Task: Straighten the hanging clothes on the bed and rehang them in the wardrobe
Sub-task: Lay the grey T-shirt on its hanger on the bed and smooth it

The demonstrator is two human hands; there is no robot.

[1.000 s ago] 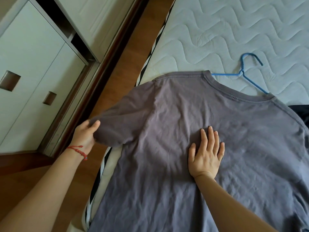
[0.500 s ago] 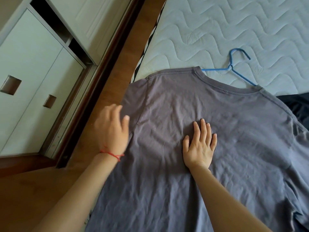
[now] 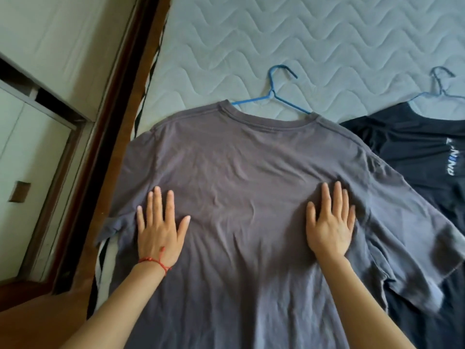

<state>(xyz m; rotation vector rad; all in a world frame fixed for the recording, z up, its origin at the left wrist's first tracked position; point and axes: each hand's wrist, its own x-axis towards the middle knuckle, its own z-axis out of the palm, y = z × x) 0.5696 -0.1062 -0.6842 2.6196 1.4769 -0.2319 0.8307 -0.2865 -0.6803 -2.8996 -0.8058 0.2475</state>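
Grey T-shirt (image 3: 251, 172) flat on the bed (image 3: 327, 46), left hand (image 3: 161, 233) and right hand (image 3: 329, 227) pressing it with fingers spread, blue hanger (image 3: 273, 95) poking from its collar, black shirt (image 3: 415, 147) just right of it, wardrobe (image 3: 37, 122) across the floor to its left

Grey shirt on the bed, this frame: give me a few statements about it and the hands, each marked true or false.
1. Both hands lie flat on the grey shirt, fingers straight. True: left hand, right hand.
2. The grey shirt is on a blue hanger whose hook lies on the mattress. True.
3. The right hand wears a red string bracelet. False: the bracelet is on the left wrist.
4. The black shirt lies to the left of the grey one. False: it lies to its right, partly under the grey sleeve.
5. The left hand grips the blue hanger. False: it rests on the shirt, well away from the hanger.
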